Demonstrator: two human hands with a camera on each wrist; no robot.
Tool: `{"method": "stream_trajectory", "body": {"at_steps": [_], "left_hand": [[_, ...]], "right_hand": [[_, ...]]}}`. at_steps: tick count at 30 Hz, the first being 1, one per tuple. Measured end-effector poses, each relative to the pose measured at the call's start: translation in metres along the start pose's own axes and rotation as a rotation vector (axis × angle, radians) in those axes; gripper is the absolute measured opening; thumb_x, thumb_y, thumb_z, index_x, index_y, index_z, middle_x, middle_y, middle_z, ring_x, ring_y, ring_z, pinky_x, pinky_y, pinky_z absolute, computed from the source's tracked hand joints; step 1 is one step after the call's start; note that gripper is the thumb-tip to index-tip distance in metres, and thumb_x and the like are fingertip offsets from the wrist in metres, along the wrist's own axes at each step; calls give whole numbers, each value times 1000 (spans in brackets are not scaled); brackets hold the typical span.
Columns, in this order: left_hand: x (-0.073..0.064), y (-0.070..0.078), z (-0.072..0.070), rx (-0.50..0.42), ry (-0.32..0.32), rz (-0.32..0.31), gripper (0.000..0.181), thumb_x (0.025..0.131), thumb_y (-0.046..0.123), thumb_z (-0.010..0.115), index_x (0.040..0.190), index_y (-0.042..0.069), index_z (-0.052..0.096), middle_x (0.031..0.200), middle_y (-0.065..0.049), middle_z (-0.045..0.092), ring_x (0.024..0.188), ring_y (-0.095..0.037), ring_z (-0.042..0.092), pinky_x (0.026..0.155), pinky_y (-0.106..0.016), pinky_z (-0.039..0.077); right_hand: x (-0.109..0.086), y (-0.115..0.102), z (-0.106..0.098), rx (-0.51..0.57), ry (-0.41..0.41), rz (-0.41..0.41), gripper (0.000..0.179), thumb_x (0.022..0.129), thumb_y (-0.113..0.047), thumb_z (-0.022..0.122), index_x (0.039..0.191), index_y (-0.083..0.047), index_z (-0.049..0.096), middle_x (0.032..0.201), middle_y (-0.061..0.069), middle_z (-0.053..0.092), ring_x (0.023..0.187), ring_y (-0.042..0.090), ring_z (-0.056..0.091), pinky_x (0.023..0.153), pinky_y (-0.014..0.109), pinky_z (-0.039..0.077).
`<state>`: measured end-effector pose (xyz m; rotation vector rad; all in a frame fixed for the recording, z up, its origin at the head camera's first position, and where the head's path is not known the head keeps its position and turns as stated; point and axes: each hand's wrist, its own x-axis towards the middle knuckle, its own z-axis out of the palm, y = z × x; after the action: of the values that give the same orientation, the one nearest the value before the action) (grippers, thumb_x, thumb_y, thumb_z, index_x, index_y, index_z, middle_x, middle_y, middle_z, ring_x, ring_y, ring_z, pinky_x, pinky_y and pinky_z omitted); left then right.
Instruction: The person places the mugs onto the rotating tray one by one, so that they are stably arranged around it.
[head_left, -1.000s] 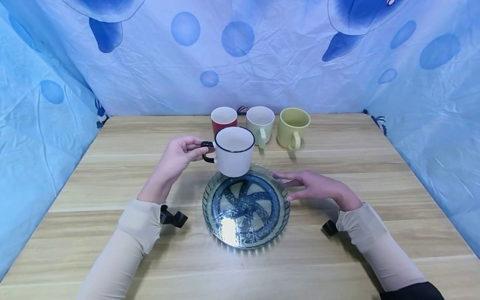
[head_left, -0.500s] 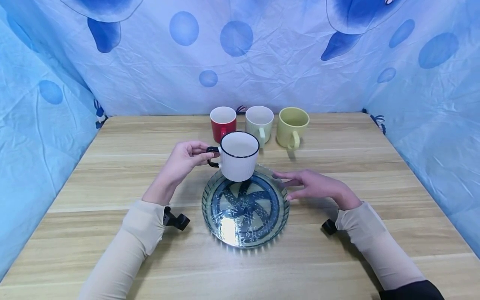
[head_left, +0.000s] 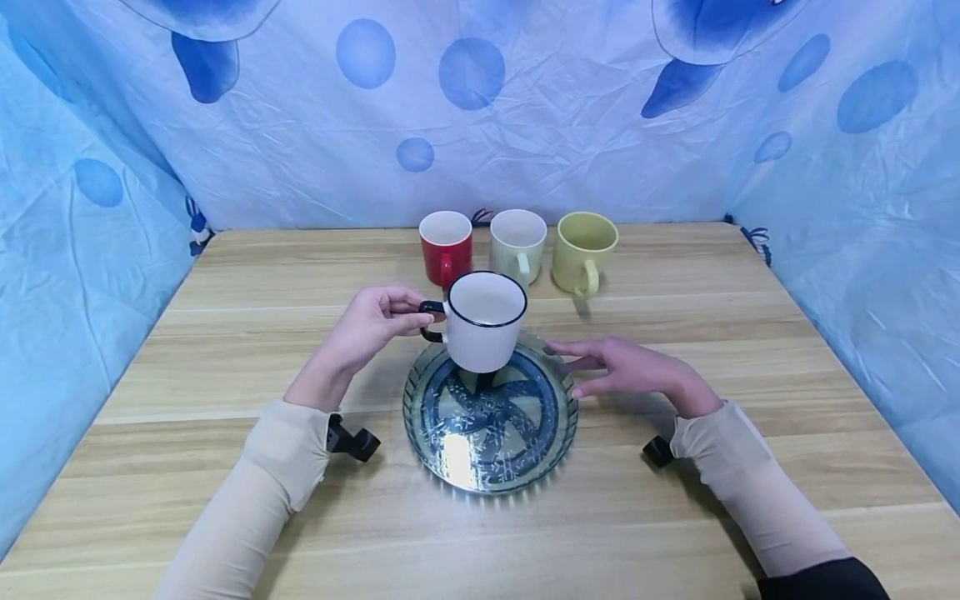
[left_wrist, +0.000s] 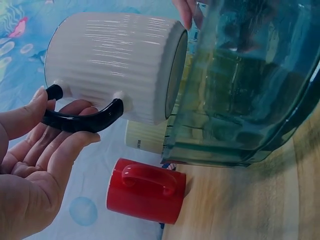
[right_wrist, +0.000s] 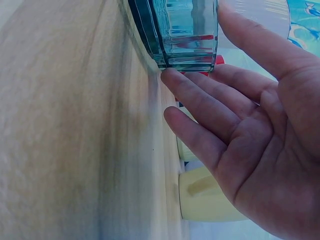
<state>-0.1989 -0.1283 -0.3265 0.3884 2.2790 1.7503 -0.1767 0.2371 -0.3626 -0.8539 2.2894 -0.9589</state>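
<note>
A white ribbed mug (head_left: pixel 483 337) with a black rim is held upright over the far part of a round glass dish (head_left: pixel 491 479). My left hand (head_left: pixel 378 329) pinches its black handle (left_wrist: pixel 82 121) between thumb and fingers, from the left side. In the left wrist view the mug's base is right by the dish's rim. The dish is greenish clear glass with fluted sides and a swirl pattern on its bottom. My right hand (head_left: pixel 626 371) rests its extended fingertips (right_wrist: pixel 172 77) against the dish's right side, the thumb near the rim.
Behind the dish, a red mug (head_left: pixel 447 254), a pale green mug (head_left: pixel 519 246) and a yellow-green mug (head_left: pixel 583 254) stand in a row near the far edge of the wooden table (head_left: pixel 187 358). A blue printed cloth (head_left: pixel 315 133) encloses the back and sides.
My left hand has carried the white mug right and toward me, further over the dish, so the red mug shows more. The right hand has stayed at the dish.
</note>
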Motion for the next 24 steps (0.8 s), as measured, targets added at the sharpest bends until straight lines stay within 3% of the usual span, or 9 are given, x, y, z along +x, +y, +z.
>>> {"method": "stream_trajectory", "body": {"at_steps": [9,16,24], "left_hand": [[2,-3,2,5,-14,1,26,90,1,65,113,-10,63,104,-13,75,85,-5,70,82,-23,59],[4,-7,1,-38,-27,11,26,88,-1,66,112,-12,62,95,0,77,91,-14,72,80,-22,59],[3,-8,1,-76,-39,18,23,87,-5,65,108,-14,62,88,6,76,85,-11,72,78,-22,59]], "right_hand": [[0,1,0,7,-3,4,78,87,-20,71,153,-13,29,154,11,38,130,28,54,109,45,43],[0,3,0,-4,1,3,79,87,-26,71,153,-13,29,154,10,39,130,28,54,110,45,43],[1,3,0,7,1,-12,79,87,-23,71,153,-12,29,154,11,38,130,29,53,109,45,43]]}}
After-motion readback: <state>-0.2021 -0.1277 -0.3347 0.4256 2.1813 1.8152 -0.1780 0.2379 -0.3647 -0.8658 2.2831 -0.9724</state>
